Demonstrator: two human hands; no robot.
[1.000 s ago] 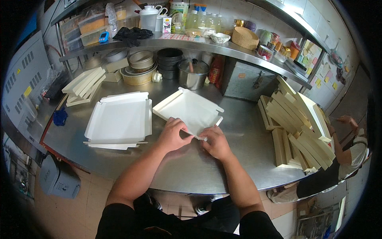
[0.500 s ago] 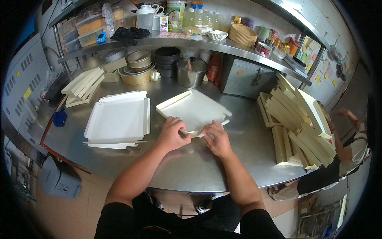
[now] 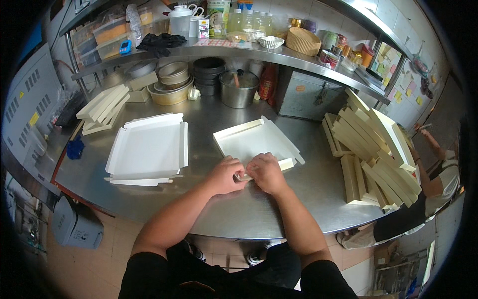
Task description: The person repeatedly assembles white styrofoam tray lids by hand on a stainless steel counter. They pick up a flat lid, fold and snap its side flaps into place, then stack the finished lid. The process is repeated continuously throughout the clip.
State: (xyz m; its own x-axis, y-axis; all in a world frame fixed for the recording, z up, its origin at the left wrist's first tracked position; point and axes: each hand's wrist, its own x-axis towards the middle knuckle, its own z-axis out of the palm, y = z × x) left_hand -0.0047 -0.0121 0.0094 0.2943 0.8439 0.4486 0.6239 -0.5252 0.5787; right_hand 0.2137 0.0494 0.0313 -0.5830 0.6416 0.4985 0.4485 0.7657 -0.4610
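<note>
Near the frame's centre, the left hand [image 3: 226,176] and right hand [image 3: 267,172] both pinch the near corner of a part-folded cream-white cardboard tray [image 3: 254,141]. Flap-edged white cardboard sheets [image 3: 148,144] lie centre left; shallow cream cardboard trays [image 3: 357,133] are heaped at right.

Black pans [image 3: 208,78] beside a lidded steel pot [image 3: 238,94], grey metal box [image 3: 302,97], blue timer [image 3: 125,47]

White and cream over a silver-grey bench [image 3: 234,214]
The cardboard tray [image 3: 256,143] is white inside with cream walls; the flat blank [image 3: 147,147] plain white, the piled boxes [image 3: 356,133] pale cream, the small bundle [image 3: 75,148] deep blue, the bin [image 3: 78,223] grey.
</note>
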